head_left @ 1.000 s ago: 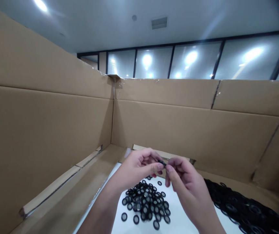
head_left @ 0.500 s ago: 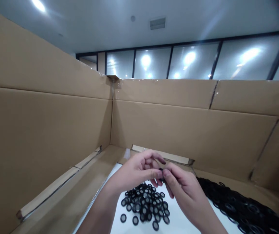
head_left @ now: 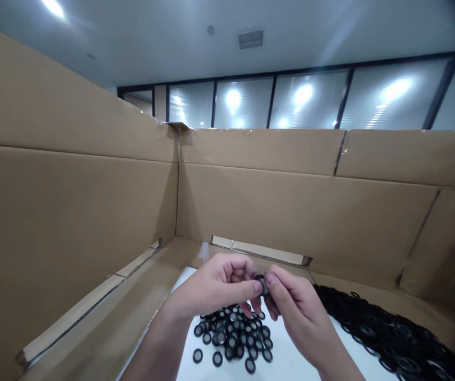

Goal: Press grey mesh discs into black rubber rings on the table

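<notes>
The person's left hand [head_left: 221, 283] and right hand [head_left: 301, 312] meet above a white surface [head_left: 291, 352], both pinching one small black disc [head_left: 264, 287] with a greyish centre. The left thumb lies along the disc's left side, with the index finger curled behind it; the right thumb and index finger nip its right edge. The remaining fingers of both hands fold loosely inward, and it is hard to say whether any of them also touch the disc, since they partly hide one another. Below the hands, a pile of similar discs [head_left: 233, 336] sits on the white surface, with a few lying singly along its near edge. To the right of the right forearm spreads a dark heap of black rings [head_left: 394, 333], many overlapping. A tall cardboard left wall [head_left: 72, 211] and back wall [head_left: 291, 206] enclose the space, and a pale cardboard strip [head_left: 261, 251] runs along the foot of the back wall. Above its top edge, glazed panels [head_left: 245, 103] reflect bright lights beneath the ceiling [head_left: 163, 42].
</notes>
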